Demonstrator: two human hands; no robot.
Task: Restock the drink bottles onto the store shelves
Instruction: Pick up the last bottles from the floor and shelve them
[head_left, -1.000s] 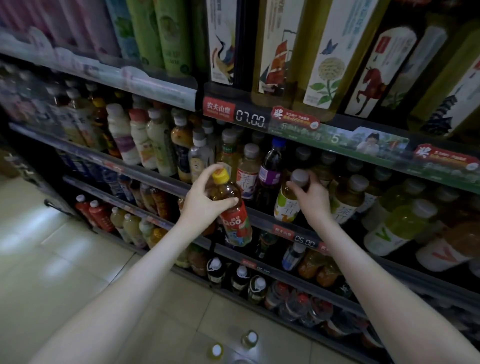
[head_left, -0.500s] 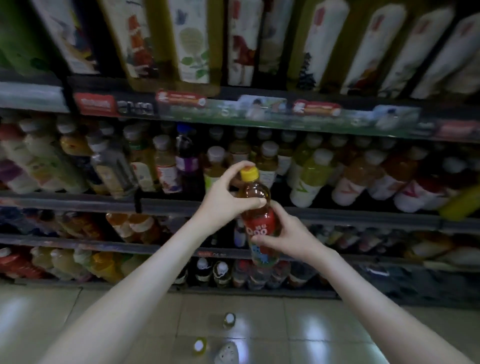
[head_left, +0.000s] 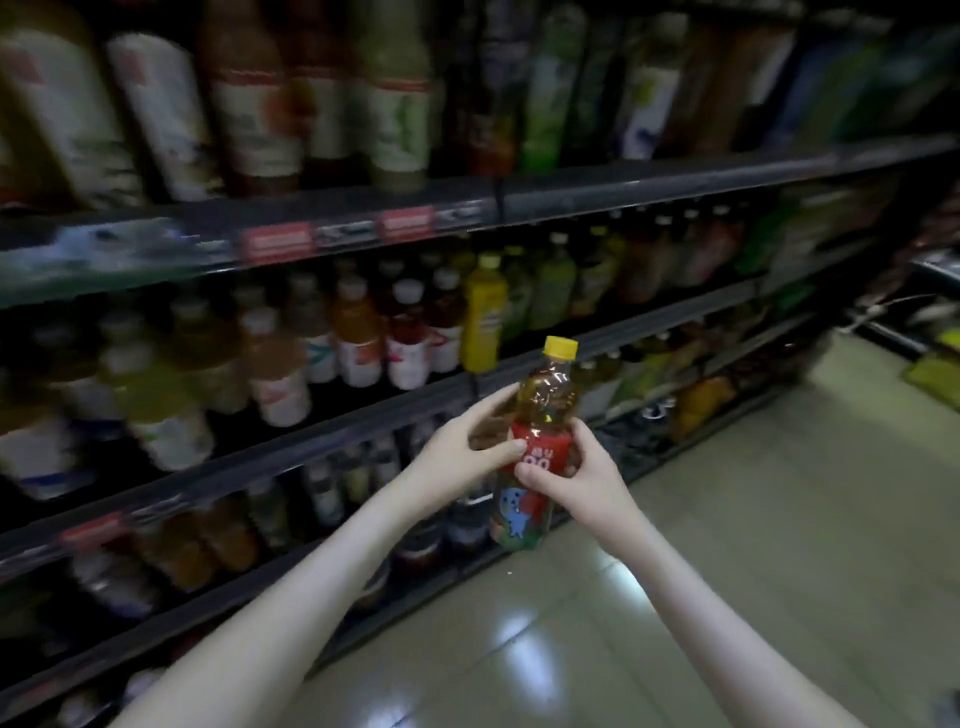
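While the blurred shelves (head_left: 291, 449) show no obvious gap, the yellow-capped bottle (head_left: 545, 400) is held upright before them. The right hand (head_left: 582, 480) pinches its label, and the left hand (head_left: 460, 454) has its grip closed round the shoulder, probably steadying it.

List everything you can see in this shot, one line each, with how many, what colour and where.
yellow-capped drink bottle: one; amber drink, red label; held upright in front of the shelves.
yellow bottle: one; all yellow; middle shelf, up and left of the held cap.
shelved bottles: many, too blurred to count; mixed colours; on every level.
shelves: several levels; dark grey; running from the left to the far right.
price tags: several; red; on the shelf edges.
floor: pale glossy tiles; lower right.
left hand: grips the bottle's left side.
right hand: grips the label from the right.
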